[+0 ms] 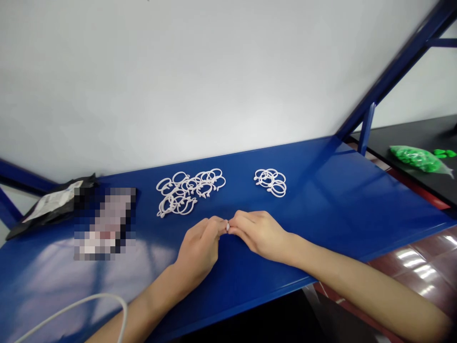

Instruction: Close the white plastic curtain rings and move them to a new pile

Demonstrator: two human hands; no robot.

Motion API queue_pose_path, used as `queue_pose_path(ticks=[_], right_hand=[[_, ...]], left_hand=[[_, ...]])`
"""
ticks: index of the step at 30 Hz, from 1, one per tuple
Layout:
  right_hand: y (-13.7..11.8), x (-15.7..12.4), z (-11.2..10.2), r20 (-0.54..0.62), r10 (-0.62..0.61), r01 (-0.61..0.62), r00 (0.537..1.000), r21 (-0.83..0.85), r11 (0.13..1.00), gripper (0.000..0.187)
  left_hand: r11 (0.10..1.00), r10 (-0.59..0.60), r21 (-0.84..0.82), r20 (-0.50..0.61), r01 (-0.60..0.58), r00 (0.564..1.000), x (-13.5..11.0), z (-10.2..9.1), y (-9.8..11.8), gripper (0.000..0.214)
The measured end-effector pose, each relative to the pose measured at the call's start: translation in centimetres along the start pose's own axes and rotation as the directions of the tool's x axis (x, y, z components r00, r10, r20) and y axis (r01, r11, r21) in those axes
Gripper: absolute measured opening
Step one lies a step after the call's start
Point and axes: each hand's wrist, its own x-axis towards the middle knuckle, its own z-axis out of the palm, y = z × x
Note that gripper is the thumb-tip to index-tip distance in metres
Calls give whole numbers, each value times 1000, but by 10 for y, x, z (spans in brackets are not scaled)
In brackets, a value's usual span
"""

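Observation:
My left hand (200, 244) and my right hand (260, 233) meet fingertip to fingertip above the front part of the blue table (246, 271). Both are closed in a pinch. A small white piece (228, 227) shows between the fingertips, and the fingers cover most of it. Beyond my left hand lies a loose heap of thin white plastic rings (186, 191), each with a small clasp-like end. A smaller group of the same rings (270, 179) lies farther right, beyond my right hand.
At the left are a black package with a white label (53, 202) and a pixelated flat object (109, 221). A white cable (89, 297) loops over my left forearm. A bag of green pieces (416, 158) rests on a black surface at the right. A white wall (214, 81) stands behind.

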Motion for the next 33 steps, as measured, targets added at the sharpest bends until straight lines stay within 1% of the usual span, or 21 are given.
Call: queue_pose_path(ticks=[2, 4, 6, 8, 9, 11, 13, 15, 16, 18, 19, 20, 21, 22, 24, 26, 29, 31, 33], right_hand=[[0, -1, 2, 10, -23, 24, 1000, -63, 998, 40], [1, 0, 5, 10, -16, 16, 1000, -97, 995, 40], [4, 3, 6, -3, 18, -19, 1000, -110, 994, 39], [8, 6, 4, -20, 66, -68, 998, -122, 990, 35], [11, 8, 2, -28, 100, -103, 995, -133, 986, 33], [19, 11, -5, -50, 200, -205, 979, -177, 963, 28], [30, 12, -14, -108, 339, -355, 935, -261, 898, 24], [42, 11, -26, -218, 471, -519, 855, -356, 777, 24], [47, 10, -31, -270, 529, -594, 804, -391, 703, 25], [55, 8, -39, -295, 616, -674, 731, -452, 584, 25], [57, 7, -42, -298, 645, -696, 704, -469, 544, 26], [58, 7, -43, -295, 662, -706, 689, -478, 522, 28], [57, 7, -43, -292, 668, -710, 684, -478, 517, 30], [56, 8, -42, -290, 663, -706, 690, -472, 527, 32], [51, 9, -38, -267, 628, -670, 731, -455, 587, 32], [45, 11, -31, -206, 570, -597, 796, -429, 678, 31], [37, 11, -21, -59, 443, -434, 895, -352, 829, 30], [32, 10, -15, 19, 360, -342, 933, -277, 898, 30], [27, 9, -12, 58, 301, -286, 952, -185, 940, 31]], left_hand=[[997, 61, 51, -12, -60, 998, -1, 0, -2, 24], [991, 109, 84, -6, -108, 994, 1, 0, -6, 23], [980, 155, 126, 25, -156, 988, 7, -3, -13, 19], [960, 181, 207, 56, -188, 982, 14, -6, -22, 12], [946, 176, 264, 61, -186, 983, 16, -8, -28, 12], [907, 123, 405, 10, -117, 992, 20, -11, -43, 23], [856, 56, 517, -38, -29, 998, 21, -12, -57, 30], [823, 27, 568, -56, 10, 998, 20, -12, -68, 26], [816, 24, 579, -53, 11, 998, 20, -12, -72, 21], [812, 37, 583, -44, -5, 998, 21, -12, -73, 13], [813, 45, 582, -43, -12, 998, 21, -12, -73, 13], [815, 51, 580, -46, -15, 998, 22, -13, -71, 14], [816, 56, 578, -51, -16, 997, 22, -13, -70, 13], [817, 59, 576, -52, -18, 997, 22, -13, -69, 13], [817, 53, 576, -35, -23, 998, 21, -13, -69, 14], [815, 34, 579, 8, -32, 999, 20, -11, -71, 15], [820, -2, 572, 61, -33, 998, 20, -9, -69, 11], [836, -12, 548, 61, -24, 998, 20, -9, -61, 10], [870, -14, 492, 46, -10, 999, 20, -10, -47, 9]])
